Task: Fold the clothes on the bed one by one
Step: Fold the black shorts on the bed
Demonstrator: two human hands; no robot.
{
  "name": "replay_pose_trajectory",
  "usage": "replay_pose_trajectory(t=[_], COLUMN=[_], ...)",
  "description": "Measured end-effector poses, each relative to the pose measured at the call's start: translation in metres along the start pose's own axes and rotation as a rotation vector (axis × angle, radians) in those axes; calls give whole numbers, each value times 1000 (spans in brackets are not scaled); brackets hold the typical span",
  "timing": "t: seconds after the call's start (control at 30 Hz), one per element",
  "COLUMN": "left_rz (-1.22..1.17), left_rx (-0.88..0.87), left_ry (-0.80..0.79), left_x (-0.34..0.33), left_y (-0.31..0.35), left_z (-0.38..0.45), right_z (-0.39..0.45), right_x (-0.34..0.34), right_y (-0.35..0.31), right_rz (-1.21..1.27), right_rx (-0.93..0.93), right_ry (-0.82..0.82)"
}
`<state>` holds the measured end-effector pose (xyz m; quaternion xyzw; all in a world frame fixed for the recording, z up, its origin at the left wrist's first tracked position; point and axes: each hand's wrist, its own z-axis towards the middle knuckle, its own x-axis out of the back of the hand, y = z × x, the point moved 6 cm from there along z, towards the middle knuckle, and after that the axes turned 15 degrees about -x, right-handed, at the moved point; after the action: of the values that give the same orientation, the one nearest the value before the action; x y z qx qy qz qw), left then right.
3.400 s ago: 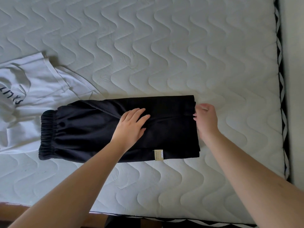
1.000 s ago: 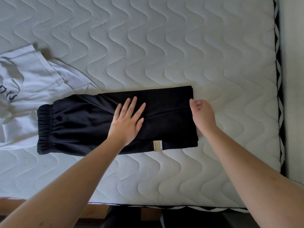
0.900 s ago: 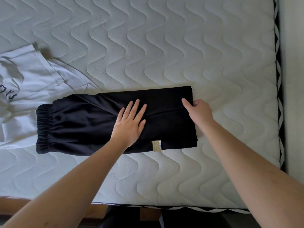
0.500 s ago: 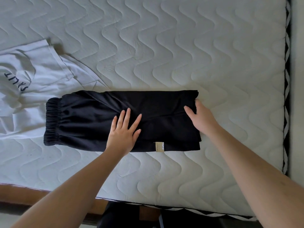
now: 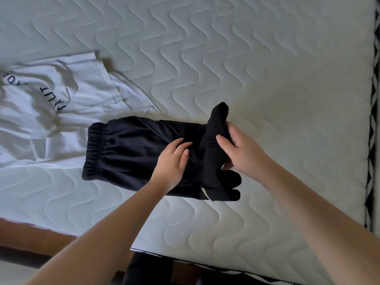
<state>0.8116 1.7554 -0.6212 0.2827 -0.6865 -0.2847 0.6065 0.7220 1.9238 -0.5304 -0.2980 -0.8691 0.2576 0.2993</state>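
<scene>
Black trousers (image 5: 133, 153) are pinned flat by the straight-fingered left hand (image 5: 172, 159) as a crease; their three-o'clock end is gripped and lifted by the right hand (image 5: 240, 153) for folding over.

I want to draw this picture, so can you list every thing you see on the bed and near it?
Trousers: one, black, middle of the mattress, right end lifted.
Label: one, cream, on the trousers' near edge.
T-shirt: one, white with dark letters, left side, partly under the trousers.
Mattress: one, white quilted, under everything.
Bed frame: one, brown wood, bottom left.
Left hand: one, resting on the trousers.
Right hand: one, gripping the lifted end.
</scene>
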Motion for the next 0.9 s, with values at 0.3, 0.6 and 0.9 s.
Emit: replay_pose_trajectory(t=[0.3, 0.6, 0.9], left_rz=[-1345, -1336, -1095], left_rx=[453, 514, 690], left_ry=[132, 50, 108], left_x=[65, 121, 141], left_y=[-29, -103, -150], left_z=[-1, -41, -60], right_z=[28, 59, 93], right_x=[-105, -200, -261], right_y=[-72, -108, -95], right_rz=[-194, -194, -25], right_rx=[94, 81, -49], right_ry=[-31, -15, -246])
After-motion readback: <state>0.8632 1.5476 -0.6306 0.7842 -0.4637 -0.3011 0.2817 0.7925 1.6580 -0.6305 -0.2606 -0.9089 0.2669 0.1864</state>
